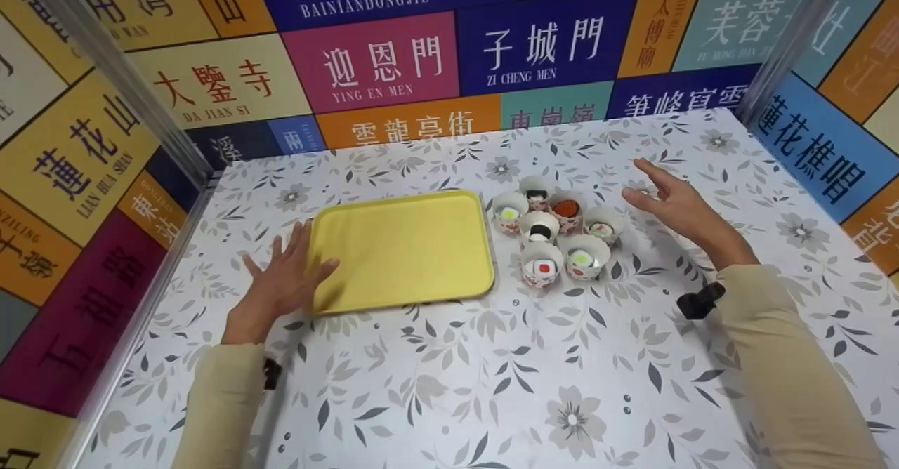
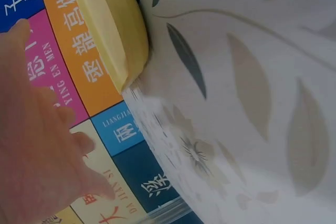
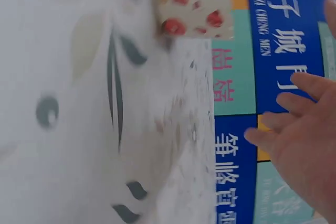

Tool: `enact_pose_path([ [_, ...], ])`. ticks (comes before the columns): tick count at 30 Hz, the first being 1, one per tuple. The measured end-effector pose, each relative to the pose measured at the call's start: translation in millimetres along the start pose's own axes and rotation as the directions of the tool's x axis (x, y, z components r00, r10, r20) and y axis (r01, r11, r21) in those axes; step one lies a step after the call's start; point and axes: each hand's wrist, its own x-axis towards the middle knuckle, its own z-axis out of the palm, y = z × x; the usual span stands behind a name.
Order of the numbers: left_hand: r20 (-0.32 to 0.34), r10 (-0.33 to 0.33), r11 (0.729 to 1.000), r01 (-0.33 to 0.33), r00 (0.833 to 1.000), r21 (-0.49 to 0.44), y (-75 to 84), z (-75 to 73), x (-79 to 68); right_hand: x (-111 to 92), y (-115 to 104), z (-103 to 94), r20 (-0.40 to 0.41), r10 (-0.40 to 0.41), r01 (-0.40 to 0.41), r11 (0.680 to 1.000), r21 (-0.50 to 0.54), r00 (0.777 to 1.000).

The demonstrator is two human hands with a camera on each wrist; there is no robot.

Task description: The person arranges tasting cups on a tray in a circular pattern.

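Observation:
My left hand (image 1: 281, 283) is at the left edge of a yellow tray (image 1: 400, 248), fingers spread; I cannot tell whether it touches the rim. In the left wrist view that hand (image 2: 42, 145) has nothing in its grasp, and the tray's corner (image 2: 118, 24) shows above. Right of the tray stand several patterned paper cups (image 1: 539, 279) in a cluster, each with a small sushi-like piece inside, such as a red-topped piece (image 1: 565, 208). My right hand (image 1: 678, 213) hovers to their right, apart from them and holding nothing. Its extended fingers (image 3: 260, 137) show in the right wrist view.
A white tablecloth (image 1: 449, 385) with grey leaves and flowers covers the table. Colourful panels with Chinese lettering (image 1: 379, 62) rise behind and at both sides. Clear corner posts (image 1: 793, 48) stand at the table's back corners.

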Motion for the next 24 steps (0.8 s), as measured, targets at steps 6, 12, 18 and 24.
enact_pose_path([
  [6,0.098,-0.017,0.999,0.020,0.995,-0.026,-3.9,4.5,-1.0,-9.6,16.4,3.3,0.038,-0.012,0.004,0.980,0.200,0.999],
  [12,0.185,-0.022,0.998,0.033,0.982,-0.055,-7.2,9.6,-3.7,-12.9,25.4,9.4,0.112,-0.111,0.075,0.955,0.287,0.988],
  [18,0.252,-0.040,0.992,0.070,0.967,-0.110,-12.1,7.5,-9.2,-12.8,32.4,17.9,0.167,-0.181,0.121,0.941,0.316,0.969],
  [24,0.295,-0.062,0.976,0.120,0.953,-0.181,-18.9,3.2,-11.2,-10.1,36.4,25.7,0.185,-0.198,0.131,0.937,0.323,0.963],
])
